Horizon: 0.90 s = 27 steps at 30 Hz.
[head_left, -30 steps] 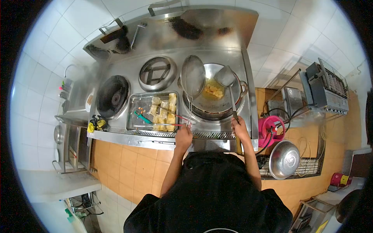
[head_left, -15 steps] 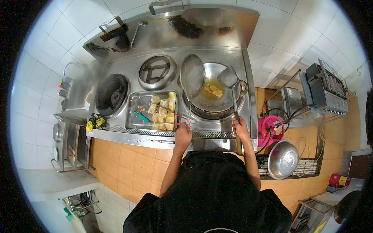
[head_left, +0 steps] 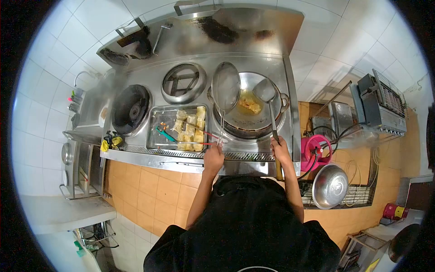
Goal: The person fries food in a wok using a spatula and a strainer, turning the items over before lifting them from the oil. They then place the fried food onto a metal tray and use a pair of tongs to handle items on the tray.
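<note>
Left hand (head_left: 214, 157): fingers curled closed about the strainer (head_left: 225, 88) handle, at its near end; exact finger placing hard to make out. Right hand (head_left: 281, 149): fingers wrapped round the spatula (head_left: 264, 90) handle, the wooden end sticking out below the fist toward the body. Two thin red-ended sticks (head_left: 206, 144) run from over the tray to just beside the left fist; cannot tell whether the fingers also grip them. Strainer's mesh hangs over the left edge of the wok (head_left: 267, 119), round face tilted. Spatula's blade is inside the wok at the right, near the food; cannot tell if it touches metal. Food (head_left: 250, 106), golden and clumped, lies in shallow yellow oil (head_left: 243, 97) around the wok's middle, between strainer and blade. Wok sits on the right-hand burner, loop handle at its right. Left of it, the tray (head_left: 156, 119) with pale yellow pieces (head_left: 198, 122) bunched in its right half and a green-handled tool (head_left: 166, 134) across it. Behind the tray, a metal ring (head_left: 168, 98); farther left, a blackened burner (head_left: 131, 109). Right of the stove, on the floor side, a pink cylinder (head_left: 312, 149) and a steel bowl (head_left: 331, 186).
</note>
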Tool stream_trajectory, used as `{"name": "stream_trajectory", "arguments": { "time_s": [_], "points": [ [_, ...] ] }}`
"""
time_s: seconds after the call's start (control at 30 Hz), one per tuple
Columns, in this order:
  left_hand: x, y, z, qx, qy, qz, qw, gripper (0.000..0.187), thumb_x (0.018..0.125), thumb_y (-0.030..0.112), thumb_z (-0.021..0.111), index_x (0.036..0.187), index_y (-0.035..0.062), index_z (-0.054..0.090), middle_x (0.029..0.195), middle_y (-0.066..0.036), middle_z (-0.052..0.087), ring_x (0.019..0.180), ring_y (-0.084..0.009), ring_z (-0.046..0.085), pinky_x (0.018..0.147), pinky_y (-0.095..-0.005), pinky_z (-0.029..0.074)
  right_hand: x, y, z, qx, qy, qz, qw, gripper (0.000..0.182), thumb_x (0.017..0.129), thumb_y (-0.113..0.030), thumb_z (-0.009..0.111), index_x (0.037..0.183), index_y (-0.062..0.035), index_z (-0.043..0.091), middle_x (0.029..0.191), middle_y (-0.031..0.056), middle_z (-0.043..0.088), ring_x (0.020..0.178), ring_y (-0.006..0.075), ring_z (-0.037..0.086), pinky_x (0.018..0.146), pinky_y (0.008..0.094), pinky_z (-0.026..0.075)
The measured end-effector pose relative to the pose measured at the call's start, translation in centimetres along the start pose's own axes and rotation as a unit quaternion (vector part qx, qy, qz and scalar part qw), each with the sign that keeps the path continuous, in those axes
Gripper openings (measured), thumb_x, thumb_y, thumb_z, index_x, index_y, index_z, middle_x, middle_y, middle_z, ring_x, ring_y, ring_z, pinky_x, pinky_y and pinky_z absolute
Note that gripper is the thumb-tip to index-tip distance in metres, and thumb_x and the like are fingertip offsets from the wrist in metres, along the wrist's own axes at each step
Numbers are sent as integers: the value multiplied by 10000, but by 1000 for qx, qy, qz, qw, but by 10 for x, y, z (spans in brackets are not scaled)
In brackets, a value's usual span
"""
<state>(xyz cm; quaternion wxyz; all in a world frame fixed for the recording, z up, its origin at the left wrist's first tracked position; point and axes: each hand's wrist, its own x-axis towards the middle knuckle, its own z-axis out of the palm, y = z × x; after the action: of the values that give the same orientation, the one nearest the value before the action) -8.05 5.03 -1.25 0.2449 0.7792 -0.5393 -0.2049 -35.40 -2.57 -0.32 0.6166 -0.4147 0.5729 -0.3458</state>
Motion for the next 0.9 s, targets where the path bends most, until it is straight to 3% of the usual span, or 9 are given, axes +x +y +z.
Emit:
{"name": "stream_trajectory", "arguments": {
  "time_s": [0.53,0.9],
  "points": [
    [1,9,-4,3,2,2,1000,232,972,212,482,929,-3,559,749,-282,635,737,-478,621,660,-576,461,4,5,2,7,-20,8,1000,185,979,-236,540,925,-70,480,637,3,480,444,104,438,386,280,348],
    [0,10,-3,19,-13,15,1000,262,976,222,471,996,-26,553,765,-289,645,767,-487,630,686,-577,482,3,8,2,-2,-40,9,999,198,983,-260,552,947,-76,488,644,-9,485,452,97,448,395,273,364]
  ]
}}
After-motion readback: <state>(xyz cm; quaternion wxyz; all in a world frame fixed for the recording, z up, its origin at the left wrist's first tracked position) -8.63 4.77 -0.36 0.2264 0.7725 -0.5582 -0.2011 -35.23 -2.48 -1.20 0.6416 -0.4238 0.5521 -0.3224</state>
